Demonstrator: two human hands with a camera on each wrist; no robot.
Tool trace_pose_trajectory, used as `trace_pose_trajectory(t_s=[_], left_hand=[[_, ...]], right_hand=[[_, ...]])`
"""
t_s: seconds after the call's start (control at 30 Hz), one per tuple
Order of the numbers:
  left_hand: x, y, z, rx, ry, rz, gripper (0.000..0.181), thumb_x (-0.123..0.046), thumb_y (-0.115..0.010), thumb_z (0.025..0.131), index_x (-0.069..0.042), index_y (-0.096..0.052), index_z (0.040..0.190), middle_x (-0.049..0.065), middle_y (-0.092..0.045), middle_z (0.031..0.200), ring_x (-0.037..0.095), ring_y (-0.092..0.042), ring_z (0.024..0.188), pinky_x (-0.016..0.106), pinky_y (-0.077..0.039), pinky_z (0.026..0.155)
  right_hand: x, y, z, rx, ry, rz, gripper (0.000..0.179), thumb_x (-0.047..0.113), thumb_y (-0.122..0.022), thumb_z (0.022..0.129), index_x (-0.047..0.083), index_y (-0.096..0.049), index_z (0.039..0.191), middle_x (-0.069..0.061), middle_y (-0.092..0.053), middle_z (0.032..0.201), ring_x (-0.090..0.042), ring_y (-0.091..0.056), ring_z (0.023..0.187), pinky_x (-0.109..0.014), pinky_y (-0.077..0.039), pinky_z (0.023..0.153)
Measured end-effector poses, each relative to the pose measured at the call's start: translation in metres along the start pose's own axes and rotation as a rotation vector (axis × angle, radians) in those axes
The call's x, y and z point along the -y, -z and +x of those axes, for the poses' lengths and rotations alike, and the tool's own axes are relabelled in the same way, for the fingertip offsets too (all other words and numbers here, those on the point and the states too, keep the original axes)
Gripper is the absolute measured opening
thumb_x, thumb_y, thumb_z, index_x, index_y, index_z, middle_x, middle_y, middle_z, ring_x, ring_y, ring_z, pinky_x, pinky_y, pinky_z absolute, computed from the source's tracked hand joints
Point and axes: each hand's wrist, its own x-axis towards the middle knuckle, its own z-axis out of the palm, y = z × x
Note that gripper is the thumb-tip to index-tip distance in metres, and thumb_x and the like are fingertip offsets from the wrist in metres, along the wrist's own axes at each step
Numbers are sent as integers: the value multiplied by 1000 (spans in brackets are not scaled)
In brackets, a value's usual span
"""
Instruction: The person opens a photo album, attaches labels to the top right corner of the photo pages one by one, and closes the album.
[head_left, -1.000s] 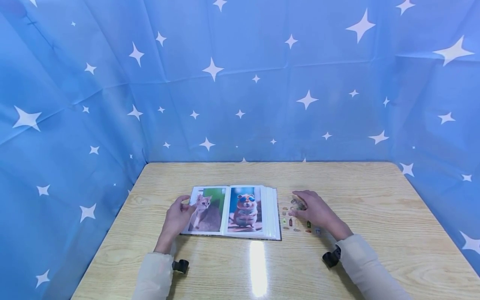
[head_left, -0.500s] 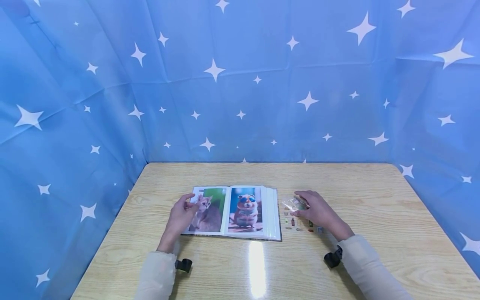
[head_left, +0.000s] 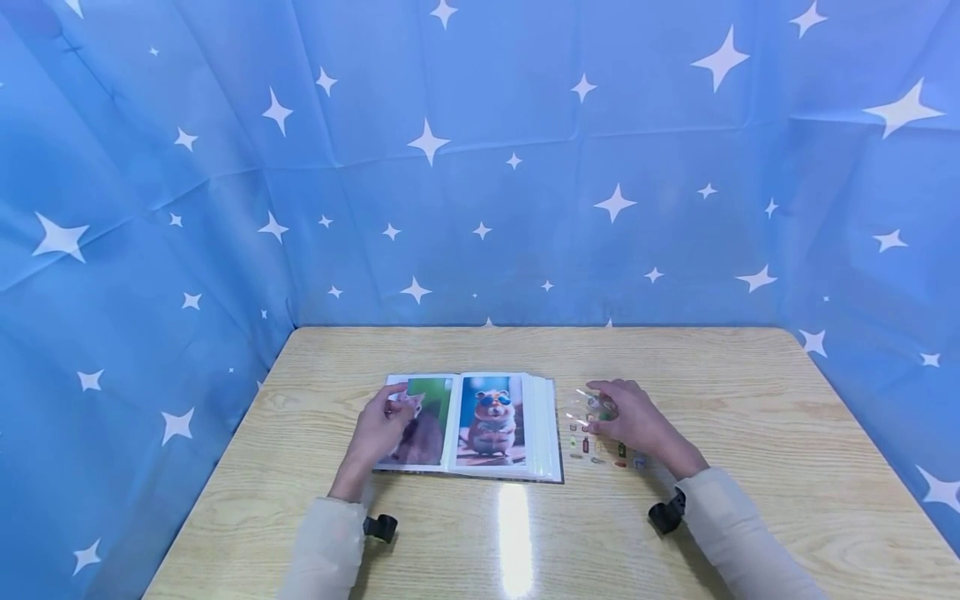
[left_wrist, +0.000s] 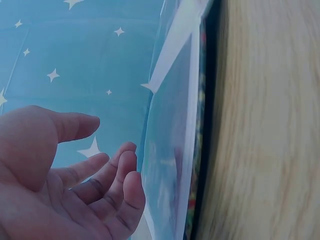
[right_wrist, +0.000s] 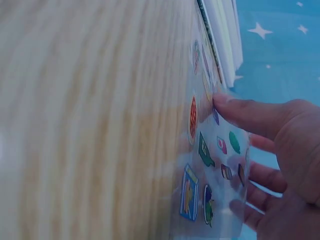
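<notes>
A photo album lies spread on the table, with a cat photo on its left page and a hamster-in-sunglasses photo on its right. My left hand is over the left page and partly covers the cat. In the left wrist view, that hand has loosely bent fingers with nothing between them. Right of the album, my right hand pinches a clear sticker sheet. The right wrist view shows the thumb on the near face of the sheet and fingers behind it, its far edge lifted and bent.
The wooden table extends around the album and sheet. A blue curtain with white stars hangs behind and along the sides. Light glares on the tabletop below the album.
My left hand has moved right, farther over the cat photo. The upper part of the sticker sheet has lifted and bent in my right hand, which has barely shifted. The album stays put.
</notes>
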Motion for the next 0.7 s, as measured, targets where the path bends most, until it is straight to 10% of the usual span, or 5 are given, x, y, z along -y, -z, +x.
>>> trace_pose_trajectory(t_s=[0.7], left_hand=[[-33,-45,1,121,-151,-3,47,-22,-62,98,-6,-51,141,6,-69,98,16,-58,73,37,-53,70]], right_hand=[[-11,5,1,35,26,139,54,10,-69,92,1,-49,142,-8,-62,107,-16,-57,89,-35,-50,76]])
